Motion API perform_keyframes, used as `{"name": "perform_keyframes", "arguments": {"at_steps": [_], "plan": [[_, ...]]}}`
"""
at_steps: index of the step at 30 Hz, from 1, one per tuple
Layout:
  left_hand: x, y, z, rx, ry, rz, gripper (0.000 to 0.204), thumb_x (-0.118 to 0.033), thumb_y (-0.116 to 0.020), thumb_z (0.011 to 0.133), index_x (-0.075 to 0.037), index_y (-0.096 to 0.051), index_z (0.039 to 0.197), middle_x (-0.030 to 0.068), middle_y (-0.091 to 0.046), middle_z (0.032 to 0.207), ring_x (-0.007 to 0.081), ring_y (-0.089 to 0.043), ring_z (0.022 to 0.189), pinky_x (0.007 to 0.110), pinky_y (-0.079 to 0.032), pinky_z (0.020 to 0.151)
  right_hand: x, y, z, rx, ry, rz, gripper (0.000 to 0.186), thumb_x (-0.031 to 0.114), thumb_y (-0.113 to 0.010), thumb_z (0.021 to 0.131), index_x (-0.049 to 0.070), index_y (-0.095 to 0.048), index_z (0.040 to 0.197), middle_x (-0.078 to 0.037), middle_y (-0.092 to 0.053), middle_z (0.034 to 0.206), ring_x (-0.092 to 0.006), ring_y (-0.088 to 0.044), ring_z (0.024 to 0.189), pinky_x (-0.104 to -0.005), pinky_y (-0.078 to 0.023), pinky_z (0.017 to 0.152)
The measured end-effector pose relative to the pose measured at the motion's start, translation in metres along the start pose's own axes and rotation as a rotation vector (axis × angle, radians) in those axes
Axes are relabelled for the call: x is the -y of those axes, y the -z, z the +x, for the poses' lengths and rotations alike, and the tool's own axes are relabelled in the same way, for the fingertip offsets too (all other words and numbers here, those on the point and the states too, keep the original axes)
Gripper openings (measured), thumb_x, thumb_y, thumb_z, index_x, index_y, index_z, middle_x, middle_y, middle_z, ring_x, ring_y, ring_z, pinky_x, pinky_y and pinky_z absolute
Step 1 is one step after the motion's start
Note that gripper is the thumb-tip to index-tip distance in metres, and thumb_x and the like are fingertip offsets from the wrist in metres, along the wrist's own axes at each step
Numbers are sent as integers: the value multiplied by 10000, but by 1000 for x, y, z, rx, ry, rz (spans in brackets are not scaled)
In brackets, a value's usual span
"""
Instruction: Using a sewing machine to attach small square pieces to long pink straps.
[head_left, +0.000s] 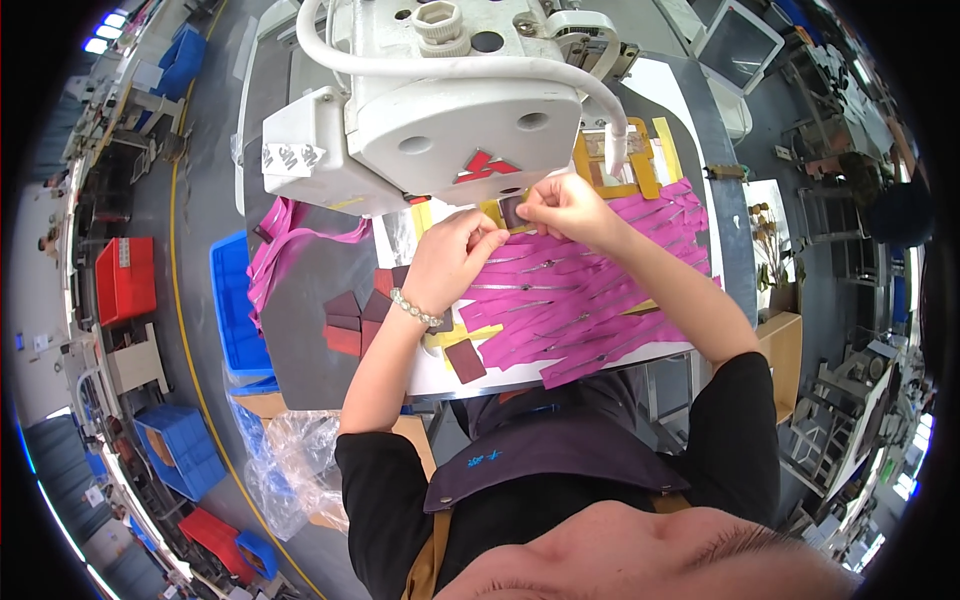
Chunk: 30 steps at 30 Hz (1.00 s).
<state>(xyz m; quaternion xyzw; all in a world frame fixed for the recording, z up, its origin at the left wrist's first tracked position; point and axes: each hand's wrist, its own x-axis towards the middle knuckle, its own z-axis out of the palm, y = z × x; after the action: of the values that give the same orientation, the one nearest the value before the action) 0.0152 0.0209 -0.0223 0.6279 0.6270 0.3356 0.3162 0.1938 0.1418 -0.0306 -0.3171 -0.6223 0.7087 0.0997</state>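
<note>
Fingers point(532, 212) of the right hand point(575, 210) are pinched on a small dark brown patch point(511, 212), which we find at the front of the white sewing machine point(460, 125), below its head. We judge the grip is kept to the patch's edge so that most of it lies uncovered. The left hand point(450, 262) is just beside, thumb and forefinger drawn close together; we cannot tell whether anything is between them, though being so near would suit steadying the work. Pink zip strips point(575, 305) lie overlapping beneath and beside the right forearm, probably fanned out to keep them apart and within reach. Left of the left forearm, we see brown patches point(344, 325) on the dark table point(312, 380), likely grouped there for easy picking. A blue bin point(230, 310) stands beside the table's left edge, perhaps to catch pieces.
</note>
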Motion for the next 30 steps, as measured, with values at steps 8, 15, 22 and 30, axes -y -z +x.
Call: {"name": "perform_keyframes", "arguments": {"at_steps": [8,15,22,30], "plan": [[5,-15,-8,-119,-148,301,342,-178,-680,818,-74,-640,1141,76,-513,707,214,-552,583,328,-454,553,7,-3,15,-105,-91,-167,221,143,-621,854,12,-579,681,-58,-601,562,-89,-542,443,-232,-410,407],[10,-22,-6,-169,-215,468,315,-165,-662,821,-100,-649,1129,64,-496,728,226,-563,608,335,-468,540,2,-7,16,-139,-2,-188,210,131,-618,845,-26,-583,708,-72,-603,562,-109,-565,452,-255,-453,423],[10,-26,-3,-196,-259,579,266,-183,-665,806,-93,-665,1056,46,-503,747,198,-583,683,323,-479,548,18,1,16,-49,25,-344,219,127,-647,815,-29,-569,682,-91,-594,545,-137,-567,447,-278,-451,416],[12,-20,0,-209,-403,713,239,-136,-640,803,-73,-657,1033,24,-610,1077,174,-587,987,348,-428,826,5,19,2,-173,544,-921,104,143,-684,780,56,-640,815,-77,-655,883,-182,-631,827,-315,-481,701]]}}
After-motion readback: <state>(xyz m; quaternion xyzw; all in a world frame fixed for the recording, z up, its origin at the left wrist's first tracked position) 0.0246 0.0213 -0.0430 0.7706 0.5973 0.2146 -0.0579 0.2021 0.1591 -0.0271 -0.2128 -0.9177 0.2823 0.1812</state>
